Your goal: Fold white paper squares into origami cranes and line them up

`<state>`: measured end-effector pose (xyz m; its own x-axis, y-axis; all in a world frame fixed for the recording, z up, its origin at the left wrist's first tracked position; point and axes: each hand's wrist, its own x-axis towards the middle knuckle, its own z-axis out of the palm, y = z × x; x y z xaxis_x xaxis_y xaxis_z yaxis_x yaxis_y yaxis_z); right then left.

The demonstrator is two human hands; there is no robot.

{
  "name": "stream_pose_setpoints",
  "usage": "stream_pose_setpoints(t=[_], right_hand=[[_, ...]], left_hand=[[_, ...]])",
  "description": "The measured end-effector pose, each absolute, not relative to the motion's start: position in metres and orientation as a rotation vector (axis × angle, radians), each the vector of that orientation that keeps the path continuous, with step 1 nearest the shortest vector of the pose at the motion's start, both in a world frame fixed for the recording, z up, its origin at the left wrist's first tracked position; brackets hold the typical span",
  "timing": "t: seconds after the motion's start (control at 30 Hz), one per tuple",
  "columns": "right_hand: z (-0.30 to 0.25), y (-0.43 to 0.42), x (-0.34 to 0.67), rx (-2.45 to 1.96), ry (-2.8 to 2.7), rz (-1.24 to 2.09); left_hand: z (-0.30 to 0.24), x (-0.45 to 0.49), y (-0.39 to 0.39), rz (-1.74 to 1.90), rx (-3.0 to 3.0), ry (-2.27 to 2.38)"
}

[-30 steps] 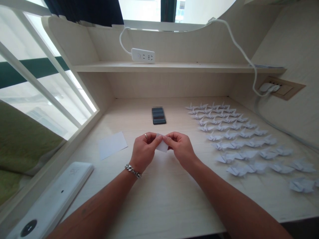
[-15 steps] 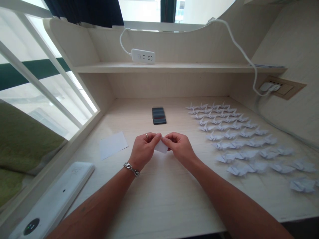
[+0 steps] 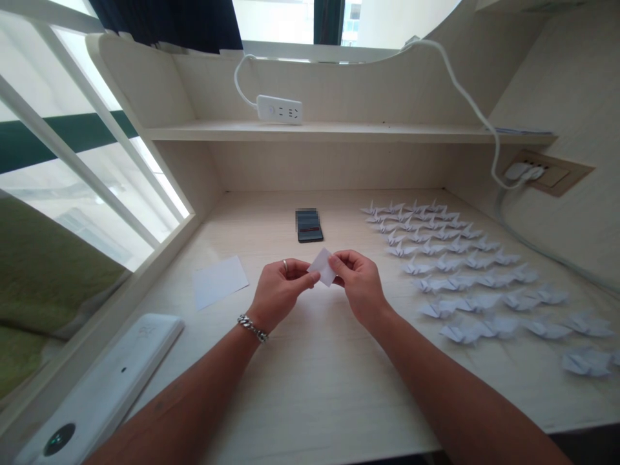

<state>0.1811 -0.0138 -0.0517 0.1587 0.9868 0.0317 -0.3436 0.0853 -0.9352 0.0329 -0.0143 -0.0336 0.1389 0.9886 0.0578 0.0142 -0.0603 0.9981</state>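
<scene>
Both of my hands pinch a small folded white paper (image 3: 322,265) above the middle of the pale wooden desk (image 3: 310,381). My left hand (image 3: 279,292), with a ring and a chain bracelet, grips its lower left corner. My right hand (image 3: 357,281) holds its right side between thumb and fingers. The paper stands tilted, one corner pointing up. A flat white sheet (image 3: 219,281) lies on the desk to the left of my left hand.
Several rows of white paper cranes (image 3: 460,271) cover the desk's right half. A dark phone (image 3: 309,225) lies behind my hands. A white flat device (image 3: 99,387) sits at the near left. On the shelf rests a power strip (image 3: 279,109); a wall socket (image 3: 537,171) is at right.
The folded paper has been lifted and turned so a corner points up. My right hand rose slightly with it; my left hand shifted to the paper's lower corner.
</scene>
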Motion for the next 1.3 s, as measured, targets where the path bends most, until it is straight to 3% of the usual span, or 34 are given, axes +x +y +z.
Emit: stream_pose_setpoints(t=[0.17,0.43,0.73,1.0,1.3], right_hand=[[-0.053,-0.013,0.181,-0.954,-0.893,1.199],[-0.055,-0.020,0.180,-1.051,-1.328,0.879],[-0.049,-0.026,0.180,-1.081,-1.428,0.716],[-0.049,-0.028,0.178,-1.058,-1.410,0.793],[-0.054,-0.019,0.177,-0.995,-1.162,1.111]], left_hand=[[-0.035,0.031,-0.014,1.163,1.388,1.106],[-0.047,0.029,-0.010,1.247,1.472,1.032],[-0.042,0.032,-0.014,1.312,1.489,1.054],[-0.040,0.031,-0.013,1.330,1.471,1.078],[-0.036,0.031,-0.011,1.309,1.346,1.133]])
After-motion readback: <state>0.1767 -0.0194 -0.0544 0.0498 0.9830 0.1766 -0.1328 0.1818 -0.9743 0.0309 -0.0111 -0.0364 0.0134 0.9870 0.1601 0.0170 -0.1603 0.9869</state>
